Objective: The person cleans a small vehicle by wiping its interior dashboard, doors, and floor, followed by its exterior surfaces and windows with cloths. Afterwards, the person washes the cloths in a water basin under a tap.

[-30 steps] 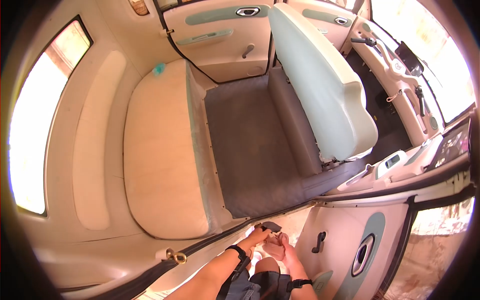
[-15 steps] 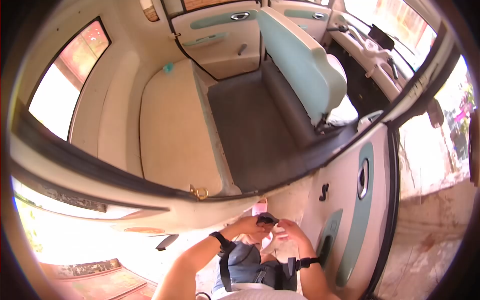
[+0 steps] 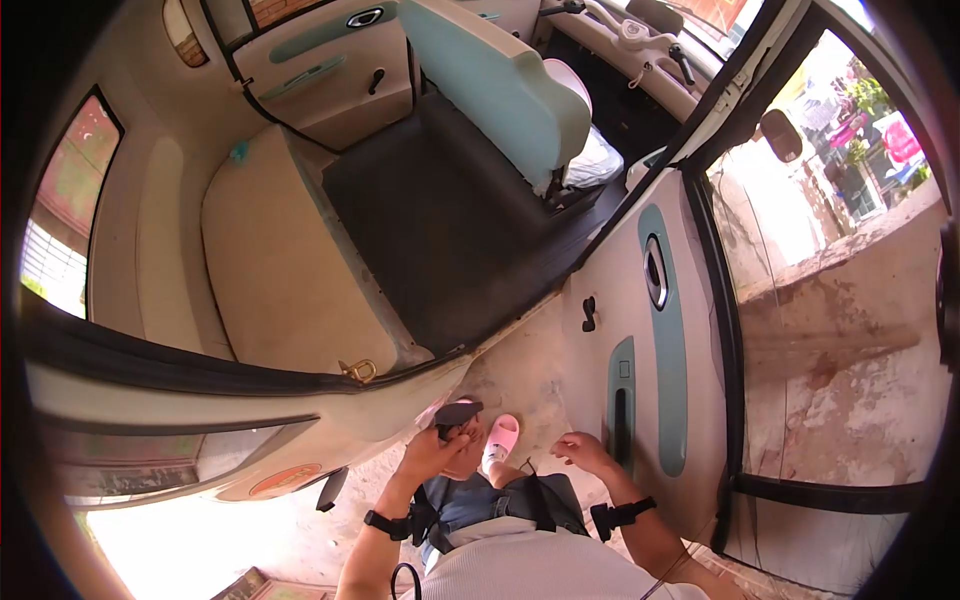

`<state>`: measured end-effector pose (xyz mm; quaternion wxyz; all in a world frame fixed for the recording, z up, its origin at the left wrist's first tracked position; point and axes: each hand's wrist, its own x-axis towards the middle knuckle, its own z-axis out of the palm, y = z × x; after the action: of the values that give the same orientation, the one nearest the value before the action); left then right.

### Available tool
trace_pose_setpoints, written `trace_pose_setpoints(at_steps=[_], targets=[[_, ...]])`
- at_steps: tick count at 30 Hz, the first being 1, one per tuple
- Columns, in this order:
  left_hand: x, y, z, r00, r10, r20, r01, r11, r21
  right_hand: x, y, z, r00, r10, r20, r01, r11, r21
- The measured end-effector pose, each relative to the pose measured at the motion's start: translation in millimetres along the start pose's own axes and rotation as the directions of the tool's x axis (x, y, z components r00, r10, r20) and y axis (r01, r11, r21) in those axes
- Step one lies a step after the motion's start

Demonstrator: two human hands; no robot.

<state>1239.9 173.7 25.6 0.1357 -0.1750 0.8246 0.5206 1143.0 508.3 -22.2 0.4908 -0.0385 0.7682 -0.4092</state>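
My left hand (image 3: 432, 454) is closed on a dark grey item (image 3: 459, 413) with a brownish, bag-like part (image 3: 464, 459) hanging below it. What exactly the item is cannot be made out. It is held low, in front of the vehicle's door sill. To the right, my right hand (image 3: 583, 452) is apart from it, beside the open door panel (image 3: 590, 385), its fingers loosely bent and nothing visible in them. Both wrists wear black straps.
Inside the vehicle are a beige rear bench (image 3: 280, 260), a dark floor (image 3: 430, 210) and a pale blue front seat back (image 3: 490, 90). A brass latch (image 3: 357, 371) juts from the sill. A pink slipper (image 3: 503, 432) is on the ground, and a weathered wall (image 3: 850, 350) stands outside.
The view has shifted back and turned, showing more of the open door. My right hand has moved away from the dark item, which stays in my left hand.
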Motion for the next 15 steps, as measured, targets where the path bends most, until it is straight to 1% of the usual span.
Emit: trace_pose_setpoints(at_steps=[1, 2, 3, 4, 5, 6, 7, 8, 9, 10, 11, 12, 13, 14, 15], targets=[[2, 2, -4, 0.998, 0.054, -0.014, -0.054, 0.998, 0.038, -9, 3, 4, 1.000, 0.015, -0.011, -0.015, 1.000, 0.013], [5, 2, -10, 0.998, 0.056, 0.016, -0.056, 0.998, 0.037, -22, 10, 8, 1.000, -0.013, -0.014, 0.012, 0.998, -0.065], [11, 1, -16, 0.998, 0.029, 0.061, -0.035, 0.995, 0.091, -38, 21, 14, 0.999, -0.035, -0.019, 0.032, 0.990, -0.137], [18, 0, -21, 0.994, 0.006, 0.108, -0.022, 0.989, 0.146, -58, 33, 20, 0.999, -0.007, -0.044, 0.002, 0.994, -0.113], [24, 2, -26, 0.991, 0.043, 0.124, -0.064, 0.983, 0.170, -80, 44, 25, 0.991, 0.110, -0.078, -0.106, 0.993, 0.047], [31, 2, -28, 0.985, 0.055, 0.162, -0.083, 0.982, 0.170, -98, 45, 29, 0.971, 0.221, -0.094, -0.198, 0.958, 0.209], [37, 0, -30, 0.982, 0.053, 0.181, -0.087, 0.979, 0.182, -122, 46, 35, 0.921, 0.368, -0.125, -0.322, 0.902, 0.286], [43, 0, -31, 0.980, 0.050, 0.192, -0.089, 0.977, 0.195, -148, 32, 39, 0.853, 0.504, -0.138, -0.430, 0.827, 0.363], [48, -1, -29, 0.975, 0.059, 0.214, -0.102, 0.975, 0.197, -172, 34, 43, 0.825, 0.530, -0.196, -0.425, 0.810, 0.404], [51, -2, -23, 0.960, 0.071, 0.271, -0.128, 0.972, 0.199, -196, 47, 46, 0.793, 0.557, -0.248, -0.420, 0.794, 0.440], [52, -4, -16, 0.943, 0.078, 0.325, -0.149, 0.968, 0.200, -217, 62, 49, 0.730, 0.556, -0.397, -0.359, 0.806, 0.470], [51, -3, -10, 0.923, 0.081, 0.376, -0.168, 0.965, 0.203, -235, 79, 48, 0.646, 0.548, -0.531, -0.296, 0.821, 0.488], [49, 1, -2, 0.914, 0.037, 0.404, -0.155, 0.952, 0.263, -251, 92, 41, 0.535, 0.539, -0.650, -0.179, 0.825, 0.536], [45, 9, 4, 0.910, 0.030, 0.414, -0.153, 0.951, 0.268, -266, 103, 36, 0.402, 0.533, -0.744, -0.058, 0.826, 0.560], [42, 22, 7, 0.879, 0.029, 0.476, -0.197, 0.931, 0.308, -276, 104, 31, 0.318, 0.500, -0.806, 0.025, 0.845, 0.534]])
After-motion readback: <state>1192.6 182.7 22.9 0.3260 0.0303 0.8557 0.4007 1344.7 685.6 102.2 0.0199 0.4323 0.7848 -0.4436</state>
